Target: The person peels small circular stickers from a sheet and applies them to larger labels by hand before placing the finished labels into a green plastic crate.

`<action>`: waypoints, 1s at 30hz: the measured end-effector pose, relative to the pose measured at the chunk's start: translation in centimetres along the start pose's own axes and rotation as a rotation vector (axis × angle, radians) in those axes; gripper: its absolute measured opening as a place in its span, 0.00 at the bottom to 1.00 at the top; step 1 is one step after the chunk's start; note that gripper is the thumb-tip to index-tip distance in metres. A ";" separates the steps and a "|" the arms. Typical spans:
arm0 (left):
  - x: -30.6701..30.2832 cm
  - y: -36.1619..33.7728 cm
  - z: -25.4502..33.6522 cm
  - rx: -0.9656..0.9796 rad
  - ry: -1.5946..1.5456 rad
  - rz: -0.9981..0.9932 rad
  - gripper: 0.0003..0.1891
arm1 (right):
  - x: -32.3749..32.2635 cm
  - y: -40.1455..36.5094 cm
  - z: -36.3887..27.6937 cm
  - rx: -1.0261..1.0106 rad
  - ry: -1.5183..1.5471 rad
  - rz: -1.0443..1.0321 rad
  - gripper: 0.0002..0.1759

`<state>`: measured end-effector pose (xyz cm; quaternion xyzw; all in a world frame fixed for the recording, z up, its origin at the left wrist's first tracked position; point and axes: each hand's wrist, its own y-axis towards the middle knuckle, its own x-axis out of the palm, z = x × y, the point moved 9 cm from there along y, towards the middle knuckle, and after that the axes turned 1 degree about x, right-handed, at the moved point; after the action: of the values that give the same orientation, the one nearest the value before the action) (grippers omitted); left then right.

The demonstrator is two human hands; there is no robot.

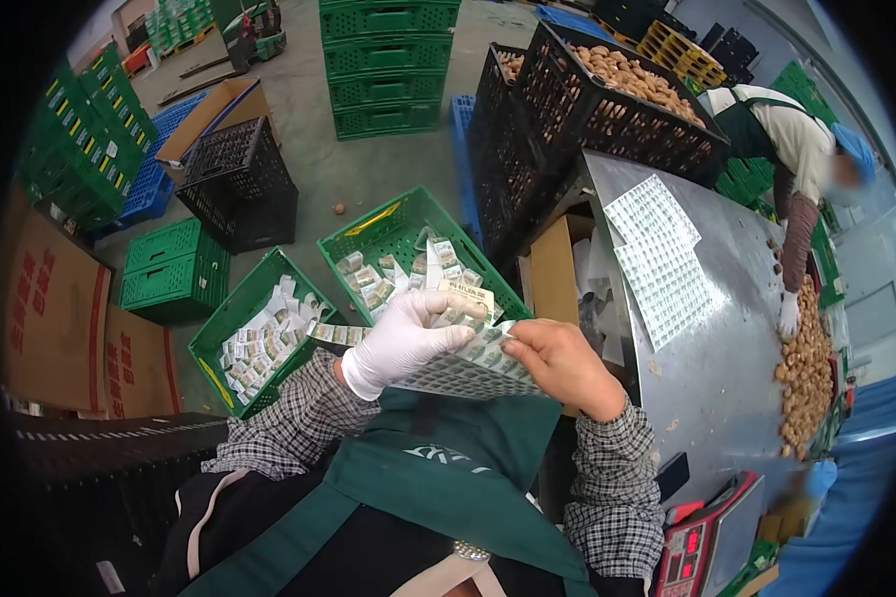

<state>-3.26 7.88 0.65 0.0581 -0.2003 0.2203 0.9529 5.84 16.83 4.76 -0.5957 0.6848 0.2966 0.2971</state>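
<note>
My left hand [408, 338], in a white glove, is closed with thumb and fingers at the upper edge of a printed label sheet [463, 380]. My bare right hand [567, 366] pinches the sheet's upper right edge, where a white strip curls up. The sheet hangs in front of my green apron. Just beyond my fingers is a cream card [468, 294] with dark print. Behind it, a green crate [478, 254] holds small labelled pieces and white strips. A second green crate [254, 284], to the left, holds more; a label strip [338, 334] extends from it towards my left wrist.
Right is a metal table [712, 398] with label sheets [657, 259], a pile of brown produce [806, 368] and a red scale [697, 542]. A co-worker [791, 139] reaches into the pile. Black crates [607, 109] of produce stand beyond; cartons [60, 298] are left.
</note>
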 end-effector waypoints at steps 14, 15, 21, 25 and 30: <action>-6.0 -0.5 1.2 0.145 0.045 0.311 0.09 | -5.0 -5.0 4.1 0.230 0.639 0.483 0.14; -5.9 -0.4 1.1 0.159 0.020 0.313 0.08 | -4.7 -5.1 4.2 0.204 0.760 0.517 0.13; -5.2 -0.5 1.1 0.167 -0.089 0.327 0.07 | -4.5 -5.5 5.6 0.194 0.906 0.685 0.05; -4.9 -0.6 1.4 0.197 -0.050 0.306 0.06 | -5.2 -6.0 7.0 0.220 0.768 0.817 0.11; -5.3 -0.2 0.8 0.173 -0.073 0.333 0.07 | -5.8 -6.2 6.3 0.169 0.646 0.897 0.18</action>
<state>-7.81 5.39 -0.76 0.1138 -0.2217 0.3889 0.8869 12.99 24.63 4.75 -0.2807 0.9488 0.1403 -0.0362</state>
